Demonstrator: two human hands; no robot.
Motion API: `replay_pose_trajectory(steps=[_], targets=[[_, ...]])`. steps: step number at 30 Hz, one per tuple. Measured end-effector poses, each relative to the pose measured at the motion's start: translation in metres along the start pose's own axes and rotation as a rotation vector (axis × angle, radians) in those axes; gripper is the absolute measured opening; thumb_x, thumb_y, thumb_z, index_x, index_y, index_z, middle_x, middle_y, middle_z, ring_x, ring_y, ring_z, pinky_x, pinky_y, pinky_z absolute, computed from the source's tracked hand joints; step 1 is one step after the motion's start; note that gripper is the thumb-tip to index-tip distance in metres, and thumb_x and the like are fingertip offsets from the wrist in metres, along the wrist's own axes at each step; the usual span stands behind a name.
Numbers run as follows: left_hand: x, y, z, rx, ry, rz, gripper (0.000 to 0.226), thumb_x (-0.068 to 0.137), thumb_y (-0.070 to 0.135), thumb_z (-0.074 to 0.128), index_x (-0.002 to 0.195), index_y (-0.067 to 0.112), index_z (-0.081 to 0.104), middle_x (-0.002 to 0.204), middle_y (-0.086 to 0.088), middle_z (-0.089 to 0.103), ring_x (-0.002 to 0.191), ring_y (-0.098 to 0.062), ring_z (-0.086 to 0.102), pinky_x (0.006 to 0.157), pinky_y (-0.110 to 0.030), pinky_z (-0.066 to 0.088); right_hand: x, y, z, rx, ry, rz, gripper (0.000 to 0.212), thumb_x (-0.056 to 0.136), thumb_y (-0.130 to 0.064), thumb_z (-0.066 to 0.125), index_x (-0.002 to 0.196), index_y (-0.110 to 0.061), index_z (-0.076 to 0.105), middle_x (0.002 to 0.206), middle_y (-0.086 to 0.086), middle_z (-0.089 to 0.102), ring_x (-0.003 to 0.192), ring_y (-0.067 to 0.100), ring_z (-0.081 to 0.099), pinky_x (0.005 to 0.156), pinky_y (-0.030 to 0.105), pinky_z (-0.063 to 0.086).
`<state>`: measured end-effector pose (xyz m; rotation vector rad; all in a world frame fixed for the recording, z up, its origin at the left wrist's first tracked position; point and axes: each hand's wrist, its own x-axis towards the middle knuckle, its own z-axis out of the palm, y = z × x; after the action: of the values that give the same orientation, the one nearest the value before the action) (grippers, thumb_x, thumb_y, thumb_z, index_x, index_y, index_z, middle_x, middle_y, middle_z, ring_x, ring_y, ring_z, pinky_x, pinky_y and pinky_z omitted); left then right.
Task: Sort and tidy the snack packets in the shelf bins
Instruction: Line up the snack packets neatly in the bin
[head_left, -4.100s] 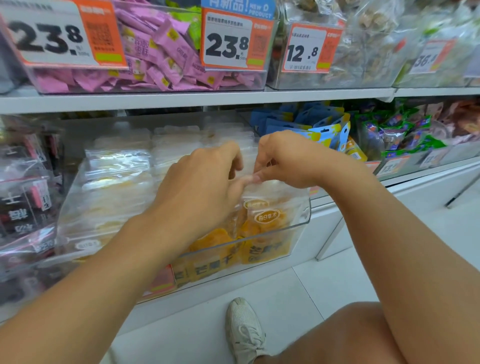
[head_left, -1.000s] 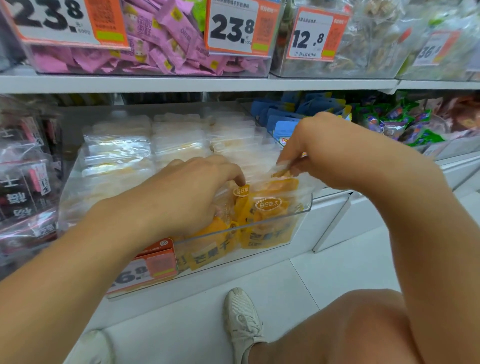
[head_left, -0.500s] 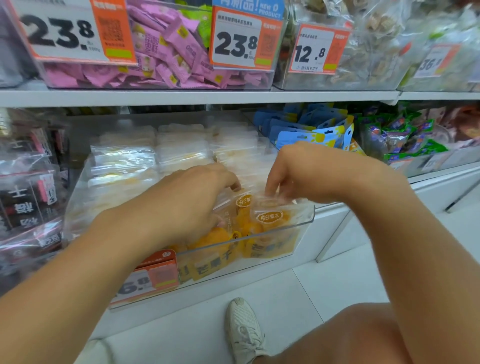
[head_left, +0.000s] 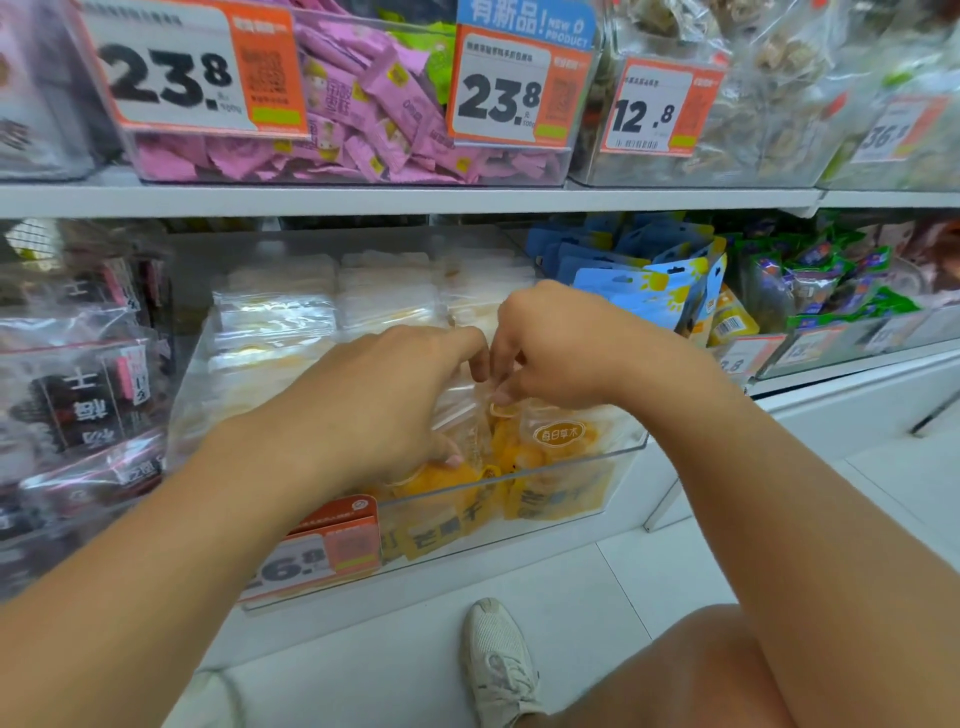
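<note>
A clear plastic bin (head_left: 618, 454) on the lower shelf holds several clear-topped packets of yellow dried mango (head_left: 558, 441) standing in rows. My left hand (head_left: 384, 400) reaches into the bin's front, fingers and thumb curled round the clear top of a front mango packet (head_left: 457, 415). My right hand (head_left: 550, 343) is just to its right, fingers curled down, pinching the top edge of the same front packets. The fingertips of both hands almost meet. Behind them, more packets (head_left: 322, 312) fill the bin to the back.
Black-and-pink packets (head_left: 78, 395) fill the bin to the left. Blue hanging pouches (head_left: 649, 280) and green-purple packets (head_left: 821, 286) sit to the right. The upper shelf (head_left: 415, 200) carries pink packets (head_left: 363, 114) behind price tags. My shoe (head_left: 498, 660) and knee are on the white floor below.
My right hand has moved left and closer to my left hand, now pinching the packet tops. The view shifted slightly; the bin stays in place.
</note>
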<state>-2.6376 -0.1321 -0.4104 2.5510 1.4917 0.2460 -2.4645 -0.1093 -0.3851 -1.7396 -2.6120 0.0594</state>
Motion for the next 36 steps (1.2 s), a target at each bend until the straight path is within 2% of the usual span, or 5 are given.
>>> replay_pose_trajectory(steps=[8,12,21,28,36], targets=[[0.001,-0.003,0.002,-0.019,-0.025,-0.005,0.065,0.070,0.046,0.087,0.117,0.052,0.044,0.128,0.016,0.057,0.111,-0.015,0.058,0.086,-0.040,0.052,-0.034,0.019,-0.027,-0.035,0.170,0.111,0.005,0.087,-0.030,0.074,0.083,-0.032,0.077,0.074,-0.006,0.064,0.077,0.026,0.062,0.072,0.038,0.053],[0.002,-0.003,0.001,-0.015,-0.026,0.013,0.065,0.070,0.047,0.087,0.119,0.051,0.045,0.129,0.019,0.054,0.114,-0.013,0.055,0.087,-0.037,0.050,-0.032,0.018,-0.033,-0.178,0.146,0.124,0.038,0.086,-0.015,0.072,0.056,-0.028,0.053,0.062,-0.009,0.048,0.065,0.025,0.056,0.058,0.029,0.038],[0.006,-0.004,0.004,-0.053,-0.020,0.013,0.065,0.067,0.046,0.088,0.116,0.052,0.046,0.125,0.016,0.056,0.114,-0.013,0.055,0.089,-0.040,0.051,-0.022,0.021,-0.024,-0.144,0.140,0.065,0.011,0.087,-0.024,0.073,0.091,-0.034,0.075,0.082,-0.003,0.058,0.085,0.026,0.061,0.071,0.034,0.049],[0.004,-0.004,0.003,-0.070,-0.007,0.004,0.066,0.065,0.049,0.089,0.116,0.052,0.047,0.127,0.017,0.056,0.116,-0.013,0.053,0.092,-0.040,0.050,-0.020,0.052,-0.005,0.177,-0.062,0.088,0.011,0.088,-0.022,0.075,0.092,-0.032,0.077,0.083,-0.020,0.066,0.078,-0.005,0.059,0.073,0.019,0.044],[0.001,-0.005,0.002,-0.112,-0.001,-0.001,0.064,0.067,0.046,0.088,0.117,0.053,0.049,0.134,0.017,0.054,0.119,-0.013,0.051,0.095,-0.039,0.048,-0.027,0.045,-0.030,-0.033,0.179,0.077,0.014,0.088,-0.014,0.074,0.097,-0.022,0.080,0.080,0.000,0.075,0.070,0.011,0.065,0.077,0.034,0.056]])
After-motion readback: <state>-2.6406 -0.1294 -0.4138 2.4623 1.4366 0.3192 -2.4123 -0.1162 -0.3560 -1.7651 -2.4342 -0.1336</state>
